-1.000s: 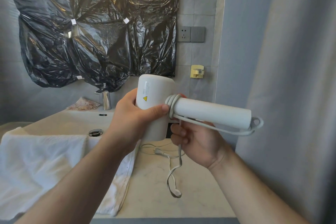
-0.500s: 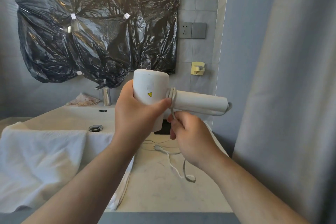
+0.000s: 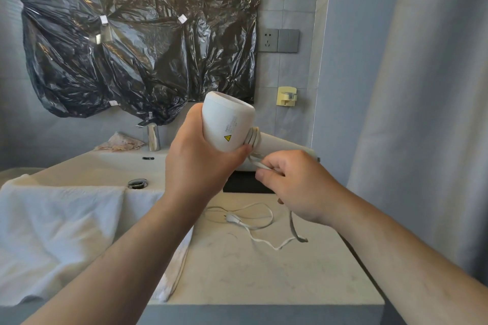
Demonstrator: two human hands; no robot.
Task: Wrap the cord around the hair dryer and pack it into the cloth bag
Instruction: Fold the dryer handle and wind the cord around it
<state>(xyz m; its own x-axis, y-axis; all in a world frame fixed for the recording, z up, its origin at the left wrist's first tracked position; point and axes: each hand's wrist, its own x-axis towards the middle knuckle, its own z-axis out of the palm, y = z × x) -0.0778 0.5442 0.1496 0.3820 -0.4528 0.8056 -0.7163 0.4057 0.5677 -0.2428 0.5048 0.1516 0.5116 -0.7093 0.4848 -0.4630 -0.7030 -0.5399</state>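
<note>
Centre frame: my left hand (image 3: 196,163) is gripping the white hair dryer (image 3: 227,124) by its barrel, fingers closed around it. My right hand (image 3: 295,185) is pinching the cord (image 3: 260,224) just below the handle; a few turns are sitting at the handle base. The plug (image 3: 233,218) is lying on the countertop (image 3: 264,277), lower centre.

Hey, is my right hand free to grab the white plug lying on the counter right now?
Probably not yet: the right hand is pinching the white cord it is winding, though nothing blocks the white plug just below it on the pale stone counter.
</note>
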